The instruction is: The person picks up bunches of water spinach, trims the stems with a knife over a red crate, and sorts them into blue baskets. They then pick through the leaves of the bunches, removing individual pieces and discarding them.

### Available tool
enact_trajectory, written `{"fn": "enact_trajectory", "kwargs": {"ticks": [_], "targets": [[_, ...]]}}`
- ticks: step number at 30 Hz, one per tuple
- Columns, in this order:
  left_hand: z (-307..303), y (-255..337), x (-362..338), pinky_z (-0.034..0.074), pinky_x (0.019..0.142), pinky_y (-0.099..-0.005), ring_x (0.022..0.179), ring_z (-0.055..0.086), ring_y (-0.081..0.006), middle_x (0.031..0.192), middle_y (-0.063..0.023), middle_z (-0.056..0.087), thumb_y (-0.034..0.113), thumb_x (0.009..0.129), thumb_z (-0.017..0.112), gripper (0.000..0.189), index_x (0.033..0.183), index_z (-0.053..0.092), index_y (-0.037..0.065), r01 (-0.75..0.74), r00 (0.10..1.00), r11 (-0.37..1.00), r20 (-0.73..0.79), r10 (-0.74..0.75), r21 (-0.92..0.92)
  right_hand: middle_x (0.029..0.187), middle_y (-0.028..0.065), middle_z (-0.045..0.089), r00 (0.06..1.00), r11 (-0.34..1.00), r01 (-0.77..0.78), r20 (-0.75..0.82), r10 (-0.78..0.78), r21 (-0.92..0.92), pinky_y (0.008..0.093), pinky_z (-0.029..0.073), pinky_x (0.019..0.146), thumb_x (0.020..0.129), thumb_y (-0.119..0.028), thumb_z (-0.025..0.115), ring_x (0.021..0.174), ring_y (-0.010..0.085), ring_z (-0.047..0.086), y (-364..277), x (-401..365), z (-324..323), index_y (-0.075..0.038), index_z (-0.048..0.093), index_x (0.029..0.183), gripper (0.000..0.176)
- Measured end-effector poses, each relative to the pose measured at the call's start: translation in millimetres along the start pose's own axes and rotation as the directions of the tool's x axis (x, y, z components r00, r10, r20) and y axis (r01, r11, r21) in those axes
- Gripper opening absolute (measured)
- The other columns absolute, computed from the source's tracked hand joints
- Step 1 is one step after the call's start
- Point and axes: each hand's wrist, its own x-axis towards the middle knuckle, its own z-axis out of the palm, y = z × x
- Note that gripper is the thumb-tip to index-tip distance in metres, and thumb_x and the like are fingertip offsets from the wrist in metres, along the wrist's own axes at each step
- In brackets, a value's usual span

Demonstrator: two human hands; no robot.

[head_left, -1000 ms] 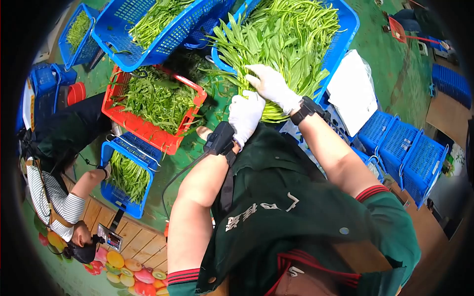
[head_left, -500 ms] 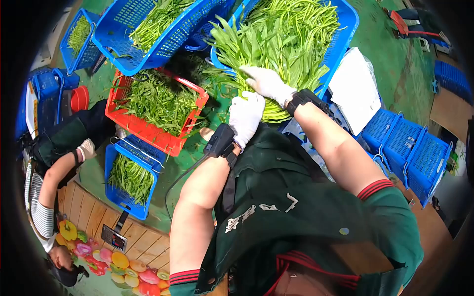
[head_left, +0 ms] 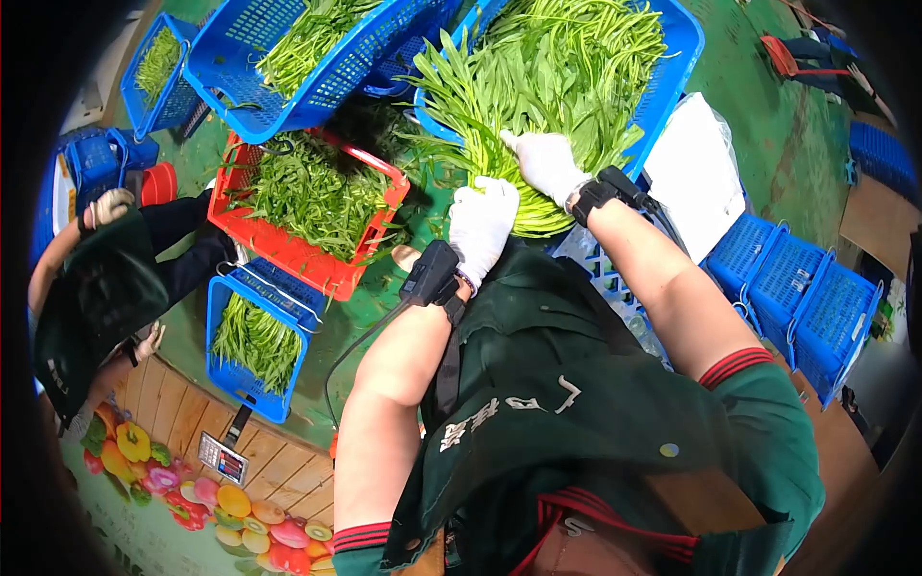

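— Where are the hands?
— Both wear white gloves. The left hand [head_left: 480,226] is curled over the stalk end of a bunch of greens [head_left: 531,219] and holds it tight.
— And the other one?
— The right hand [head_left: 545,163] lies on top of the same bunch, just beside the left hand. Its fingers are stretched out over the leaves, not closed round them.
— Where is the bunch?
— At the near edge of the big blue basket [head_left: 684,67]. The stalks point at the person and the leaves point away, into the basket. The basket is full of more greens.
— What is on the wrists?
— A black band [head_left: 430,274] on the left wrist, with a wire hanging from it. There is another one on the right wrist.
— What else is there?
— A red basket [head_left: 317,274] with greens sits on the green floor, left of the hands. A small blue basket [head_left: 219,331] with greens is just beside its near corner. A white bag [head_left: 696,173] lies by the right edge of the big basket.
— Is anybody else there?
— Yes, a person in dark green at the far left, with one gloved hand [head_left: 110,204] up.
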Motion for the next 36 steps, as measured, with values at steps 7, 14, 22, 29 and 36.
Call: {"fn": "enact_trajectory", "kwargs": {"ticks": [7, 14, 22, 29, 36], "targets": [[6, 1, 0, 0.044, 0.04, -0.0311, 0.062, 0.053, -0.0251, 0.099, -0.0176, 0.057, 0.011, 0.072, 0.06, 0.035, 0.107, 0.055, 0.008, -0.005, 1.0, 0.999, 0.01, 0.005, -0.045, 0.074, 0.0096, 0.065, 0.996, 0.968, 0.04, -0.065, -0.058, -0.249, 0.0393, 0.047, 0.06, 0.08, -0.015, 0.054, 0.073, 0.0268, 0.065, -6, 3, -4, -0.008, 0.068, 0.077, 0.016], [5, 0, 0, 0.043, 0.04, -0.031, 0.063, 0.053, -0.025, 0.099, -0.018, 0.056, 0.011, 0.073, 0.06, 0.036, 0.108, 0.054, 0.008, -0.022, 1.0, 0.998, 0.001, 0.023, -0.057, 0.085, 0.01, 0.059, 0.937, 0.905, 0.347, 0.055, -0.344, -0.245, 0.039, 0.046, 0.07, 0.083, -0.008, 0.051, 0.078, 0.027, 0.059, -10, 6, -12, -0.034, 0.038, 0.142, 0.066], [4, -1, 0, 0.043, 0.04, -0.0315, 0.063, 0.052, -0.0251, 0.099, -0.0184, 0.056, 0.012, 0.073, 0.06, 0.036, 0.108, 0.053, 0.008, -0.036, 0.999, 0.999, 0.015, 0.037, -0.032, 0.089, 0.0172, 0.067, 0.986, 0.964, -0.061, -0.132, 0.098, 0.259, 0.0431, 0.051, 0.075, 0.081, -0.013, 0.056, 0.083, 0.0349, 0.064, 9, -29, 6, -0.012, 0.064, 0.116, 0.036], [-3, -2, 2, 0.045, 0.041, -0.0294, 0.061, 0.052, -0.022, 0.094, -0.0126, 0.055, 0.014, 0.073, 0.059, 0.035, 0.108, 0.054, 0.01, -0.036, 0.999, 0.999, 0.005, 0.036, -0.012, 0.095, 0.0138, 0.069, 0.944, 0.908, -0.328, 0.062, 0.324, 0.26, 0.0412, 0.052, 0.077, 0.085, -0.028, 0.056, 0.086, 0.0328, 0.065, 7, -11, 5, -0.017, 0.071, 0.101, 0.024], [-2, 0, 2, 0.045, 0.041, -0.0288, 0.062, 0.053, -0.0219, 0.093, -0.0124, 0.055, 0.013, 0.074, 0.059, 0.035, 0.109, 0.054, 0.01, -0.029, 1.0, 0.999, 0.007, 0.029, 0.018, 0.091, 0.0161, 0.069, 0.776, 0.795, -0.602, 0.285, 0.562, 0.072, 0.0421, 0.053, 0.074, 0.082, -0.037, 0.058, 0.089, 0.0333, 0.067, -15, 28, -1, -0.01, 0.073, 0.086, 0.031]]}}
